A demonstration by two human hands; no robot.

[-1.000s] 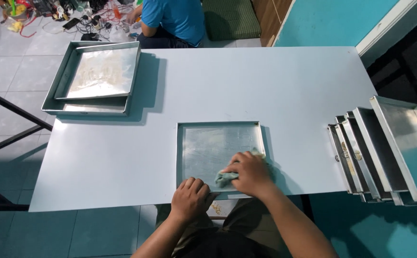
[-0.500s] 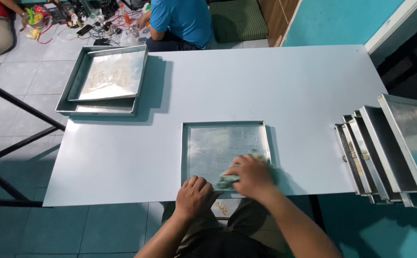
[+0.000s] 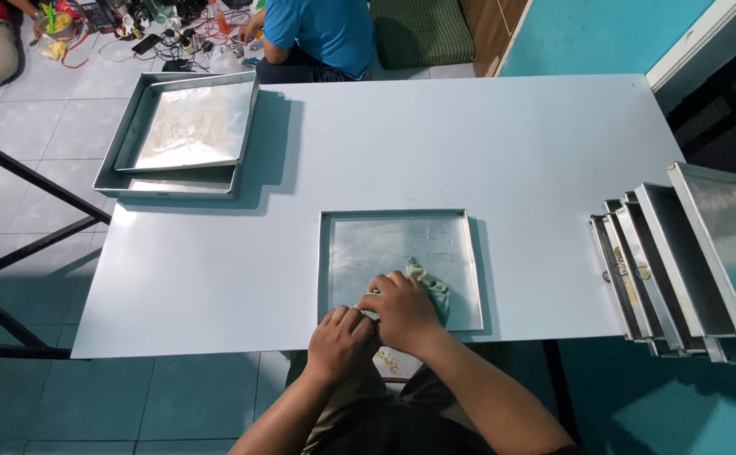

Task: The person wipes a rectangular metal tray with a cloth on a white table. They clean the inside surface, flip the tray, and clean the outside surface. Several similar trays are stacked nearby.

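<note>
A crumpled pale-green cloth (image 3: 429, 286) is pressed under the curled fingers of the right hand (image 3: 402, 310) at the five o'clock corner of a square shallow metal tray (image 3: 359, 253), its bulk at one o'clock from the knuckles, while the near rim is gripped by the left hand (image 3: 340, 335) on a pale-blue table (image 3: 469, 143).

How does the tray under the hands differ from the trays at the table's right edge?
The centre tray lies flat and alone on the table; the right-edge trays stand tilted, leaning in a row. The centre tray has a cloth under the right hand; the right-edge trays go untouched. Both are shallow square metal.
</note>
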